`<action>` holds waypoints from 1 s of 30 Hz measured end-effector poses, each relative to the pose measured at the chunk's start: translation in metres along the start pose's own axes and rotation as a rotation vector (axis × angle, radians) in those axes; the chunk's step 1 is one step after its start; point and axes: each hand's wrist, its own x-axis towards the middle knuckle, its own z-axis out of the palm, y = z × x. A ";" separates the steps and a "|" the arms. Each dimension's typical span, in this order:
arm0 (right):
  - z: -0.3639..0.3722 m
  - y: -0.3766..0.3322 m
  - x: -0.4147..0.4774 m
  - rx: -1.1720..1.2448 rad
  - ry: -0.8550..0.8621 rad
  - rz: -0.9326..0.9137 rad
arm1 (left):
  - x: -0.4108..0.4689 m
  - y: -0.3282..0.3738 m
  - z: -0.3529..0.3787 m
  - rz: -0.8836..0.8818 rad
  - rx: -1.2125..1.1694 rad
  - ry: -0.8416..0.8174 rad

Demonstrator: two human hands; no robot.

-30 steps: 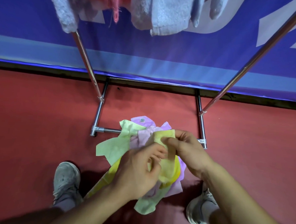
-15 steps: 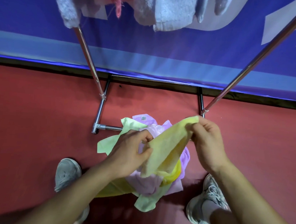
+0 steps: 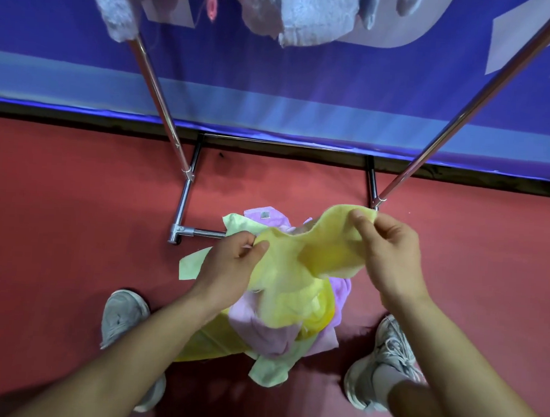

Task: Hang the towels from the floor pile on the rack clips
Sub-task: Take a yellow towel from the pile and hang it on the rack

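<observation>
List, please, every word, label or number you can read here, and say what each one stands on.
Nothing can be read.
Blue banner: only cut-off parts of large white shapes, with no whole letter.
Grey tag on the purple towel: too small to read.
Yellow towel: no print shows.

A glossy blue fabric banner (image 3: 273, 90) covers the wall. Under it run a thin black strip (image 3: 64, 121) and a matte red floor (image 3: 60, 213).
</observation>
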 end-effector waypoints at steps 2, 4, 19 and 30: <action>0.009 0.001 -0.007 -0.039 -0.095 -0.006 | -0.003 0.003 0.005 -0.077 -0.202 -0.007; 0.018 0.003 -0.016 -0.076 -0.223 0.002 | -0.004 0.007 0.010 -0.162 -0.397 -0.028; 0.046 0.006 -0.047 -0.343 -0.345 -0.148 | 0.003 0.024 0.019 -0.427 -0.850 0.163; 0.052 0.009 -0.065 -0.507 -0.354 -0.340 | 0.020 0.006 0.014 -0.656 -1.001 0.344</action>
